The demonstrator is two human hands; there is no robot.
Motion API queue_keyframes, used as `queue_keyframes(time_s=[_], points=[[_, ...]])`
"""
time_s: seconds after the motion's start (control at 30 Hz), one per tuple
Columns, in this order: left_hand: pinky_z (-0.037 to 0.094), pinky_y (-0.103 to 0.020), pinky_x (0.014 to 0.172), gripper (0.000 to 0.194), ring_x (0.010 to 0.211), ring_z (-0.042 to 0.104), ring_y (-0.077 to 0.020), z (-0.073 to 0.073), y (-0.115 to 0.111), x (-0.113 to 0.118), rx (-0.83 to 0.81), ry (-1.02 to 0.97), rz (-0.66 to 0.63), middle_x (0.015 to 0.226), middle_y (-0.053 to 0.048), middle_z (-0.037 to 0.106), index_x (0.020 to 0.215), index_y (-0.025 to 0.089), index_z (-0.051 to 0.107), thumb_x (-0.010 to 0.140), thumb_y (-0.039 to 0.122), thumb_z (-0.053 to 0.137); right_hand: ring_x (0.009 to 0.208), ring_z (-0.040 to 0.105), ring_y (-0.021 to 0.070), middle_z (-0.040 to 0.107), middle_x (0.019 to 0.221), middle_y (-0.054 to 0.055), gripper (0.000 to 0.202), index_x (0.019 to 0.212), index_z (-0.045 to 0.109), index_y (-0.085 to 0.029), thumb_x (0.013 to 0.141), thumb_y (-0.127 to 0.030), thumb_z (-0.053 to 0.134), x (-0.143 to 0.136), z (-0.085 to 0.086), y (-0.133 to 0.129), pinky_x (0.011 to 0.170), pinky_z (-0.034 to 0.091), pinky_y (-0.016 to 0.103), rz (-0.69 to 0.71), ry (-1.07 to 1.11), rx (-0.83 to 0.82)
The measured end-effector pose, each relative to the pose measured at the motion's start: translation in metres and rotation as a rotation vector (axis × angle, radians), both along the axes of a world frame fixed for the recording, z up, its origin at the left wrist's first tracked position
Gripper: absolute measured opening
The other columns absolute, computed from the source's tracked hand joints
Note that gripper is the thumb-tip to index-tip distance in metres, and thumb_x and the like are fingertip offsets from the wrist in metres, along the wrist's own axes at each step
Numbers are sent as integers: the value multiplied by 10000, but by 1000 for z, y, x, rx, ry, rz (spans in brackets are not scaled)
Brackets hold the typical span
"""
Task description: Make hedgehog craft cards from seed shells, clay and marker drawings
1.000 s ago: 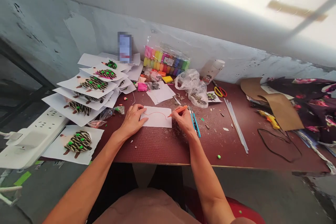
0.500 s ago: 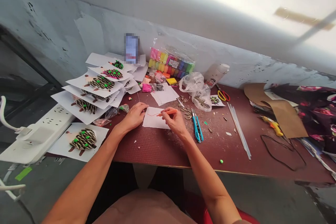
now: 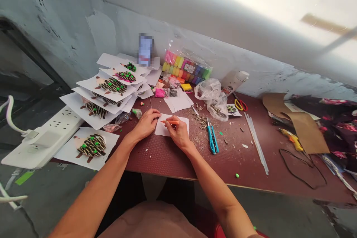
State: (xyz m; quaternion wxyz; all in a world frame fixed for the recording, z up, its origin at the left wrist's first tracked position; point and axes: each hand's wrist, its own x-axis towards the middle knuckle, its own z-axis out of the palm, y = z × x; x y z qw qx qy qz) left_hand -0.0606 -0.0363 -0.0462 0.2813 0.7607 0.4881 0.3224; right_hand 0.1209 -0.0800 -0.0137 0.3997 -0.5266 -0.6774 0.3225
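A small white sheet of paper lies on the dark red table. My right hand is closed around an orange pen, its tip low over the paper's left part. At the paper's left edge rests my left hand, with its fingers bent and held together; whether anything is under them is hidden. A blue utility knife lies right of the paper, with striped seeds beside it. On the left are stacked sheets bearing seed hedgehogs, and one more hedgehog sheet lies in front.
A white power strip is at the left. Along the back stand a phone, a pack of coloured clay and a white bottle. Scissors, clear sticks and a yellow glue gun lie to the right.
My right hand and the pen have moved left across the paper, covering the orange line seen earlier. The whole view has shifted slightly. My left hand remains at the paper's edge.
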Motion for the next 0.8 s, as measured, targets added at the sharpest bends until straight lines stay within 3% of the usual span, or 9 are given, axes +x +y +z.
queue_keyframes(time_s=[0.8], points=[[495,-451,1080,372,1154,616,-258,-1,0,-1,-1,-8,-30,1204,-104,651,1106,180,753,824,149,512,672,589,160,731,867,56,313,927,729,-201,955,-456,549,-1,-1,1,659,454,278,16,-34,-10]])
